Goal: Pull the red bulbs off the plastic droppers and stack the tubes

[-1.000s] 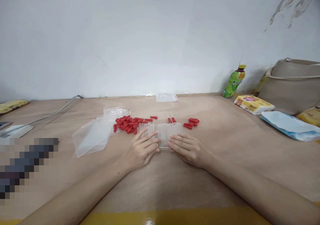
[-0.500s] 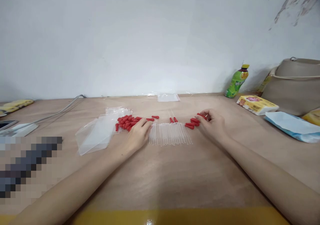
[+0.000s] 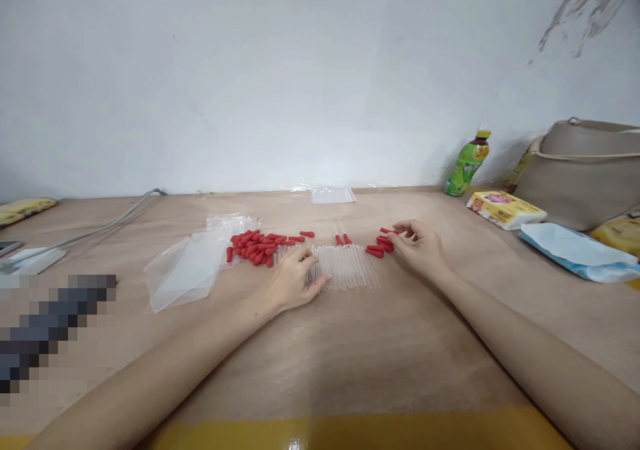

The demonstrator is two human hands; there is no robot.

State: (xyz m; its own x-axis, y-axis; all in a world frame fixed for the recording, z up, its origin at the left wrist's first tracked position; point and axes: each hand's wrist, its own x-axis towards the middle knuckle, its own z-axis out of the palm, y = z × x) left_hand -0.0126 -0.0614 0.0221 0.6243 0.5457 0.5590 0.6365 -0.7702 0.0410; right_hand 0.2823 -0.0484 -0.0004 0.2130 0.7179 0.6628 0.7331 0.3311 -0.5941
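Note:
My left hand (image 3: 295, 278) rests over the left end of a row of clear thin tubes (image 3: 346, 267). Its thumb is spread from the fingers, so it is open. Left of it lies a heap of red rubber bulbs (image 3: 253, 245). At the right end of the row, my right hand (image 3: 419, 245) pinches one end of a red rubber bulb (image 3: 386, 231) between thumb and fingertip. Several more red bulbs (image 3: 375, 249) lie just below that one. Behind the tubes lie two droppers (image 3: 343, 239), each a red bulb on a clear tube.
Clear plastic bags (image 3: 193, 270) lie at the left, and another small bag (image 3: 333, 196) is by the wall. A grey cable (image 3: 115, 222) crosses the far left. At the right stand a green bottle (image 3: 469, 163), a tissue pack (image 3: 506, 210) and a grey bag (image 3: 585, 177).
My left hand has shifted right over the tubes, and its thumb has spread out. The red bulb at my right fingertips has moved slightly left. The whole view has shifted a little.

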